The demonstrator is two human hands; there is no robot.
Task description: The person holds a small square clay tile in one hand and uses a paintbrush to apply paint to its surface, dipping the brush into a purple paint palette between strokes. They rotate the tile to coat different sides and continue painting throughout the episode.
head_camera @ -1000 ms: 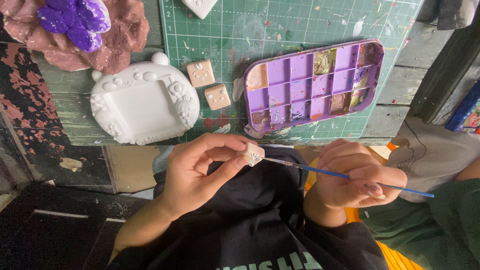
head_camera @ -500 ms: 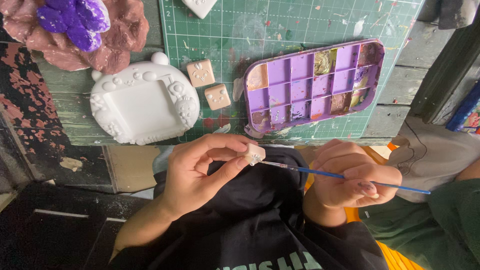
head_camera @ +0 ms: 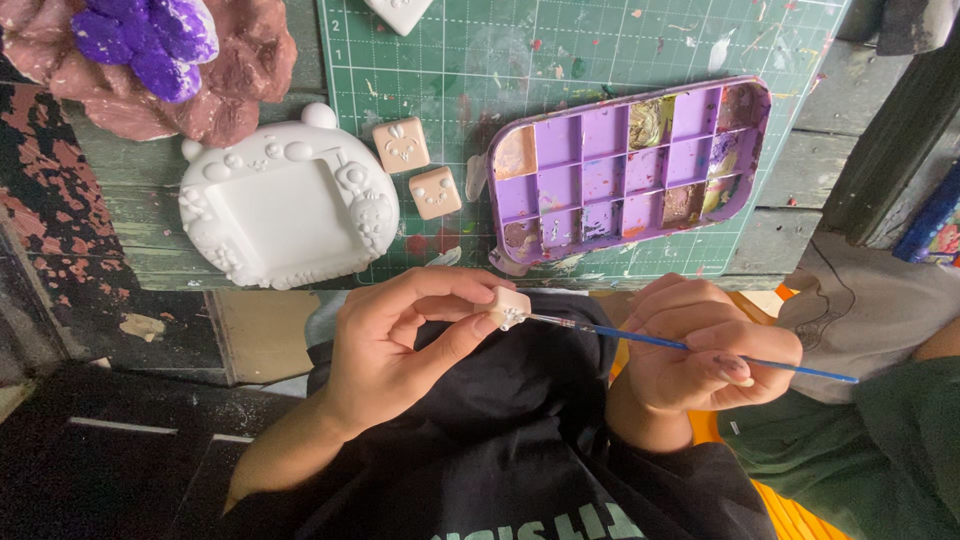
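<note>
We pinch a small white cube (head_camera: 508,305) in our left hand (head_camera: 400,345), held over our lap near the table edge. Our right hand (head_camera: 700,345) grips a blue paintbrush (head_camera: 690,347), bristles touching the cube. Painting seems underway; fine detail calls for steady strokes.

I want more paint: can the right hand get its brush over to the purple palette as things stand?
Probably yes: the right hand holds the brush just below the purple palette, nothing lying between.
</note>
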